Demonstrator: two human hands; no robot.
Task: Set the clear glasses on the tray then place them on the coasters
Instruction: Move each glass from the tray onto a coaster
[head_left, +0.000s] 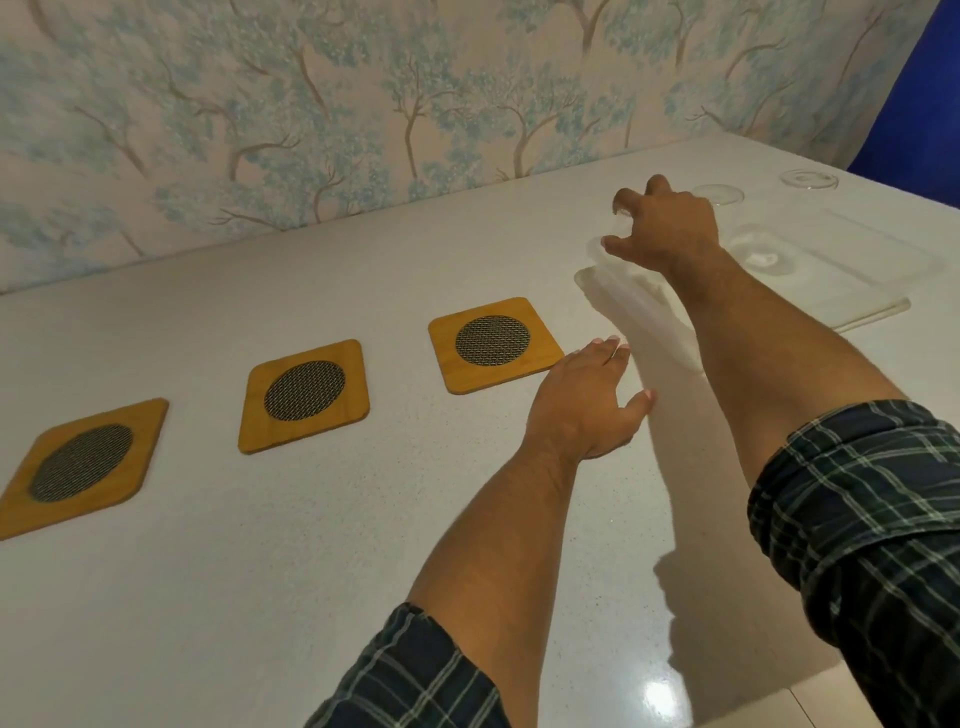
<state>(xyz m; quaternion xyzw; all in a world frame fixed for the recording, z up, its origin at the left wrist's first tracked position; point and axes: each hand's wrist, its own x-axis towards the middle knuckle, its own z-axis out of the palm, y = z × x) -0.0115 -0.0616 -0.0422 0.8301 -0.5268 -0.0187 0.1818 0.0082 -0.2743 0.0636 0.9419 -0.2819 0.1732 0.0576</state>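
Note:
A clear plastic tray lies on the white table at the right. My right hand reaches over the tray's left end, fingers clawed from above around the rim of a clear glass. A second clear glass stands on the tray just right of that hand. Two more glasses stand on the table behind the tray. Three wooden coasters with dark mesh centres lie in a row: right, middle, left. My left hand is flat and open beside the right coaster, holding nothing.
A wall with tree-pattern wallpaper runs along the table's far edge. A blue curtain hangs at the far right. The table's near right corner ends above a glossy tiled floor.

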